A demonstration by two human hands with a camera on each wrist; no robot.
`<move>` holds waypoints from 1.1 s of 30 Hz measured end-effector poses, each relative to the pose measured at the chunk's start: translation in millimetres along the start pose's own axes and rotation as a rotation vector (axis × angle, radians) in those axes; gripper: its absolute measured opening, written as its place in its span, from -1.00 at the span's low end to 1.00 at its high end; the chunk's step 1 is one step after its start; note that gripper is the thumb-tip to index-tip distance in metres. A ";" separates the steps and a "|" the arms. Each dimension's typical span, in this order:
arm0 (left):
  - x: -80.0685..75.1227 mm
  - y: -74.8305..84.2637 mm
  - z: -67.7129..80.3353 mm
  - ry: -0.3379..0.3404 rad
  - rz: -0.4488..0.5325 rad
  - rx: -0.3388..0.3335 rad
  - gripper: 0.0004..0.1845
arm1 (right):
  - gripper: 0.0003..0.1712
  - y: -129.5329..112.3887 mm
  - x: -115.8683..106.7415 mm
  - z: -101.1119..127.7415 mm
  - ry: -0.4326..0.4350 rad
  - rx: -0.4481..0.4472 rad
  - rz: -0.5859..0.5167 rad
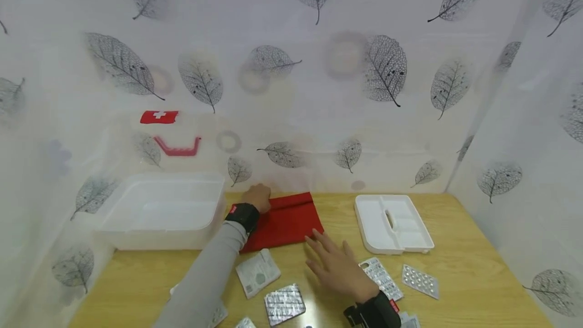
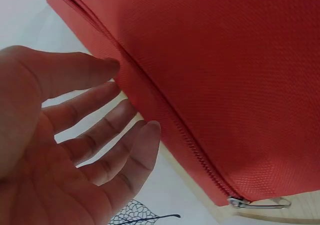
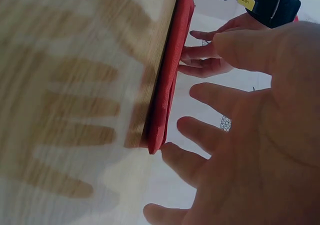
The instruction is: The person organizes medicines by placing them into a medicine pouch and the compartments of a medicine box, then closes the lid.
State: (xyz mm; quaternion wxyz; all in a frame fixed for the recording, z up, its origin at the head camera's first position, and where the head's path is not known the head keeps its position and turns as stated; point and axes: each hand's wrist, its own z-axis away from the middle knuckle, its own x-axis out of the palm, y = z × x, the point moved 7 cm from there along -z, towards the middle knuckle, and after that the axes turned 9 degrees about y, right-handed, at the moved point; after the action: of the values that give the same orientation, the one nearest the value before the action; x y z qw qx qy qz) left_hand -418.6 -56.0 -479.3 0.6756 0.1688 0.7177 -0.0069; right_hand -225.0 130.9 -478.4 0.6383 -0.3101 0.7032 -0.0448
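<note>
A red zip pouch (image 1: 287,221) lies flat on the table between the hands. My left hand (image 1: 257,197) is at its far left edge. In the left wrist view the left hand (image 2: 75,135) has its thumb and loosely bent fingers beside the zipper edge, with no clear grip on the pouch (image 2: 210,85); a metal zipper pull (image 2: 260,203) shows at one corner. My right hand (image 1: 339,270) is spread near the pouch's front right corner. The right wrist view shows that right hand (image 3: 240,135) with fingers apart, holding nothing, beside the pouch's edge (image 3: 167,80).
A white plastic box (image 1: 155,239) stands at left. On the right is a white divided tray (image 1: 412,221). Blister packs (image 1: 284,304), (image 1: 382,277), (image 1: 420,281) and a flat white packet (image 1: 258,272) lie in front. A leaf-patterned curtain (image 1: 291,115) hangs behind.
</note>
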 end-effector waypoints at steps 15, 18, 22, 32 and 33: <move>-0.4 0.9 16.5 -0.098 -0.052 -0.051 -0.69 | -0.35 -2.0 8.4 9.1 -0.167 0.028 0.058; -10.3 4.8 17.8 -0.065 -0.040 -0.020 -0.76 | -0.36 -1.8 10.4 8.2 -0.173 0.024 0.065; -43.0 21.1 28.0 -0.042 0.014 0.029 -0.89 | -0.36 -2.2 11.3 3.4 -0.185 0.037 0.058; -111.9 64.6 73.5 0.020 0.182 0.274 -0.72 | -0.38 -1.8 -5.1 -9.1 -0.098 0.045 0.080; -117.2 68.1 78.7 0.027 0.197 0.296 -0.74 | -0.38 -4.2 -9.5 -9.2 -0.077 0.033 0.080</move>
State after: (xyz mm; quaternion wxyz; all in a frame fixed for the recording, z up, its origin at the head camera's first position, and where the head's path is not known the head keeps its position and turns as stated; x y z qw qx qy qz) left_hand -321.8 -37.8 -357.3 0.6311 0.3360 0.6977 -0.0442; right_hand -232.0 129.1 -466.6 0.6713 -0.2727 0.6889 -0.0190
